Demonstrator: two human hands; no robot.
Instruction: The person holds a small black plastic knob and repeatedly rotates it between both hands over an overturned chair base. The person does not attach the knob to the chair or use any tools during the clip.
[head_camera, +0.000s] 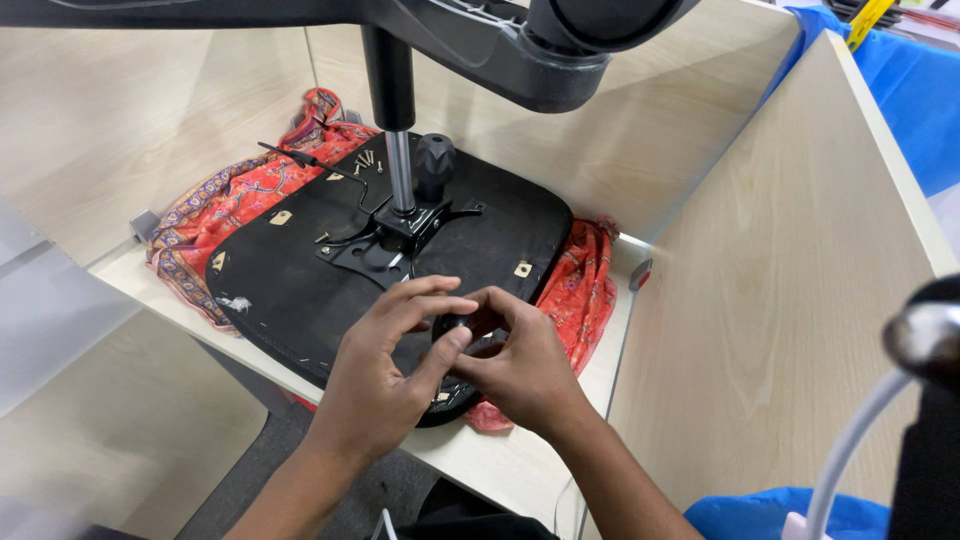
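Two hands meet over black seat base (300, 290); left hand (385, 375) and right hand (515, 365) pinch small dark part (452, 325) together; grip closed on it; slip risks part dropping off counter (510, 465) edge; loose screws (366, 160) could roll.

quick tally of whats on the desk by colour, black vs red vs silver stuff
Black: 3 – chair seat base, mounting plate, knob
Red: 1 – patterned cloth
Silver: 2 – gas lift rod, cluster of loose screws, counted as one since they are too small to number
Total: 6

Both hands, left and right, meet over the seat's near edge.
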